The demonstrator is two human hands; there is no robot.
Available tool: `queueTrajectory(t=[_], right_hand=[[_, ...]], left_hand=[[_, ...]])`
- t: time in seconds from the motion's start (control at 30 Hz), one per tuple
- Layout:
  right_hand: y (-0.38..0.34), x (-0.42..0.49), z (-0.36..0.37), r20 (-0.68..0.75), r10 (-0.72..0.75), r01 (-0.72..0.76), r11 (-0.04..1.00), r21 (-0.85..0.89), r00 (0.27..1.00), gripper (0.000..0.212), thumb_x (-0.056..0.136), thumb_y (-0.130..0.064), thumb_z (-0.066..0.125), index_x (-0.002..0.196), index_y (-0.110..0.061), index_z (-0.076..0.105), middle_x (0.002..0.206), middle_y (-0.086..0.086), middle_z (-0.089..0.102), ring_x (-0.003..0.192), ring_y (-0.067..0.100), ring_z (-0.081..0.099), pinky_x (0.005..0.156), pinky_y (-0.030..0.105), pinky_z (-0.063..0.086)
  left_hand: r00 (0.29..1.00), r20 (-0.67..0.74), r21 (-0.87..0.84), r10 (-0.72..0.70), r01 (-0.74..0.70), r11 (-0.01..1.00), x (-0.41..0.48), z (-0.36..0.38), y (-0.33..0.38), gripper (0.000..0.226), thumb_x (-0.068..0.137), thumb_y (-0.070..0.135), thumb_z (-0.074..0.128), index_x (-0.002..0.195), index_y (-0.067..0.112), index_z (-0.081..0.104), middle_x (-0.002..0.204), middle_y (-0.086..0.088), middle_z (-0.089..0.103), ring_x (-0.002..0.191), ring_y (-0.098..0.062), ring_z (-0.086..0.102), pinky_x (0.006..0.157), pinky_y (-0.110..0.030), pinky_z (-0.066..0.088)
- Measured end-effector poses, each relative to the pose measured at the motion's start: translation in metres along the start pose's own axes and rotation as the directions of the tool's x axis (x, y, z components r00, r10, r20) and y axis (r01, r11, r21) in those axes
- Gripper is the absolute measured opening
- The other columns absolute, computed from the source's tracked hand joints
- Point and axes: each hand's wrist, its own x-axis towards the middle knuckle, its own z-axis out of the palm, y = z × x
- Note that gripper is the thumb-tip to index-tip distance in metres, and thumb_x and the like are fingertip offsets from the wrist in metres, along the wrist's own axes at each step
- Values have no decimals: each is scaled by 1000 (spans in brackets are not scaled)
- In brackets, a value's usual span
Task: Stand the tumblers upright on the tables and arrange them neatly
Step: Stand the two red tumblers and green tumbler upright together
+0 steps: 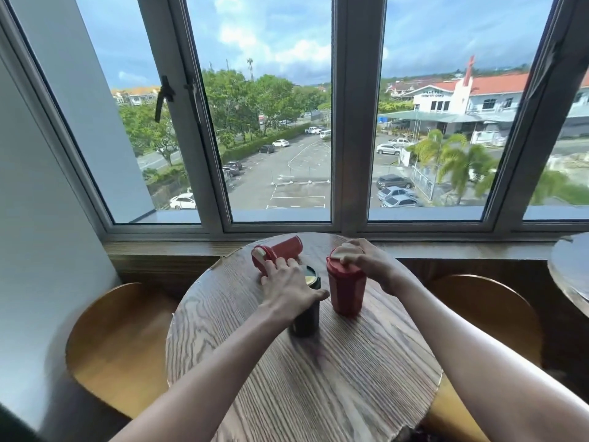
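Three tumblers are on a round wooden table point(318, 378). One red tumbler point(287, 248) lies on its side at the far edge, lid toward me. My left hand point(287, 288) reaches over a black tumbler point(307, 317) that stands upright, fingers spread and touching the lying red tumbler near its lid. A second red tumbler point(345, 288) stands upright to the right. My right hand point(366, 260) rests closed over its lid from the right.
A curved wooden chair point(118, 339) stands left of the table and another chair point(487, 311) stands right. The edge of a second round table point(570, 269) shows at far right. A wooden sill and large window lie just behind.
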Motion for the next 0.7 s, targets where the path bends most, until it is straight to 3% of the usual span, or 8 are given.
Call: queueTrajectory(t=[0.13,0.23,0.33,0.4,0.5,0.57,0.63,0.7], right_hand=[[-2,3,-5,109,63,-68,997,47,992,54,80,-19,67,133,-14,53,122,12,62,98,20,57,70,26,43],[4,3,-10,149,82,-95,992,83,985,70,65,-30,71,129,-6,56,116,17,68,92,17,58,76,30,45],[11,6,-12,109,53,-62,995,82,993,83,53,-37,75,123,3,56,94,13,64,85,20,54,71,31,43],[9,8,-10,78,17,-23,996,81,997,69,57,-31,75,114,6,63,85,9,62,80,20,52,64,29,39],[4,16,-5,58,-13,8,996,87,998,49,61,-29,76,99,0,71,80,6,67,75,19,56,65,28,41],[-3,15,0,45,-7,3,997,78,999,10,75,-18,75,79,-11,69,70,-1,64,66,12,54,59,19,42],[-7,20,4,35,-18,16,998,59,999,17,83,-10,70,70,-17,62,63,-6,57,59,6,48,49,11,36],[-13,24,10,3,-43,43,999,21,999,19,77,-25,73,72,-10,63,65,-1,56,63,11,48,57,21,37]], left_hand=[[987,160,-265,-9,52,963,8,4,-17,124,64,57,81,155,8,12,150,-19,31,139,-34,31,114,-38,28],[996,94,-430,-4,44,902,2,11,-26,122,60,52,86,153,9,20,146,-15,40,133,-28,41,112,-36,34],[999,-37,-457,-35,14,889,-5,21,-29,113,55,58,86,145,10,37,133,-11,55,119,-24,53,100,-35,48],[995,-89,-466,-43,-3,885,-7,24,-27,110,54,57,86,142,9,41,129,-9,58,115,-23,55,94,-29,49],[990,-133,-484,-47,-23,875,-9,25,-22,110,52,58,87,140,9,44,124,-8,59,111,-21,56,92,-28,51],[988,-143,-498,-53,-26,867,-8,27,-20,108,51,60,86,138,10,45,121,-8,60,107,-19,56,91,-30,52],[986,-159,-493,-58,-28,869,-7,28,-19,105,51,59,87,136,12,47,121,-6,60,107,-18,56,88,-25,50],[984,-169,-501,-64,-30,865,-5,29,-18,104,53,57,88,137,13,46,122,-6,59,108,-17,55,87,-23,46]])
